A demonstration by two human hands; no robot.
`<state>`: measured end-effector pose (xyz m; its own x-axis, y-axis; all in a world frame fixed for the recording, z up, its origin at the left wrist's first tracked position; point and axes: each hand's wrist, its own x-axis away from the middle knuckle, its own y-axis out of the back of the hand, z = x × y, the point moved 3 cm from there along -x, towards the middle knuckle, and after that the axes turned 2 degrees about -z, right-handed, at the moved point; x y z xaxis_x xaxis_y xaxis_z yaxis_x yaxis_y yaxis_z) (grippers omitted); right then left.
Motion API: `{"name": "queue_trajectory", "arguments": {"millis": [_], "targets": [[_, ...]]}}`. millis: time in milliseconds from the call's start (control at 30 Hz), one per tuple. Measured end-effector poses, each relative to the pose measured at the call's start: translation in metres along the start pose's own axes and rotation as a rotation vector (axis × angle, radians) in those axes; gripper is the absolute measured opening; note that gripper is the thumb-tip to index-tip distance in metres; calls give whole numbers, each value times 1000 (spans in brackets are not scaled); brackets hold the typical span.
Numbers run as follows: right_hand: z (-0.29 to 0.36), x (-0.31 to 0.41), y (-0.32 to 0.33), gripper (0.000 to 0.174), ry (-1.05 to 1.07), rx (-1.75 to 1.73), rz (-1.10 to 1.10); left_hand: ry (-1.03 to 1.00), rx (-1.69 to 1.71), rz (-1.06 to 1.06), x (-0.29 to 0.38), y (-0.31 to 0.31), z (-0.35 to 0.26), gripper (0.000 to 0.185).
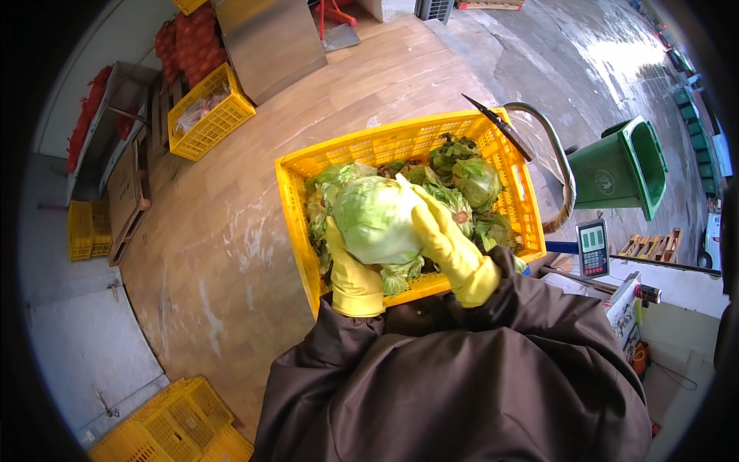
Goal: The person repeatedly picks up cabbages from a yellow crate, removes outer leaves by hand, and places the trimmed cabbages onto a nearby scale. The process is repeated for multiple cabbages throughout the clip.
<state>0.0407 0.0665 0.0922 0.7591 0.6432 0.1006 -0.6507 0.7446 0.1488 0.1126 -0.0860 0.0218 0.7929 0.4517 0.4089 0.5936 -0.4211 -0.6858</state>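
Between my two yellow-gloved hands I have a pale green head of iceberg lettuce [375, 216], above a yellow plastic crate [369, 141]. My left hand [352, 277] cups it from the lower left, fingers partly hidden behind the head. On its right side lies my right hand [444, 237], fingers stretched along the leaves. Beneath, the crate holds several more lettuce heads [476, 182] with wilted, browned outer leaves. A dark-bladed knife [502, 127] rests across the crate's far right corner, its tip pointing outwards.
Right of the crate are a curved basket handle [554, 150], a green wheeled bin [612, 173] and a scale display [592, 248]. At the left stand a smaller yellow crate [213, 124] and red mesh sacks [196, 43]. More yellow crates [185, 421] sit at lower left.
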Motion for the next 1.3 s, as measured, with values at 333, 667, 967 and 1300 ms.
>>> {"name": "queue_trajectory", "arguments": {"millis": [333, 667, 967, 1300], "targets": [[-11, -5, -2, 88, -4, -420, -171, -36, -77, 399, -3, 4, -1, 63], [17, 5, -29, 43, 580, 568, -471, -1000, -1931, 171, 17, 24, 10, 58], [-29, -12, 21, 17, -258, -404, -405, -650, -1028, 214, 3, 40, 1, 56], [-54, -4, 37, 43, -349, -506, -533, -802, -1684, 163, 19, 47, 0, 55]]}}
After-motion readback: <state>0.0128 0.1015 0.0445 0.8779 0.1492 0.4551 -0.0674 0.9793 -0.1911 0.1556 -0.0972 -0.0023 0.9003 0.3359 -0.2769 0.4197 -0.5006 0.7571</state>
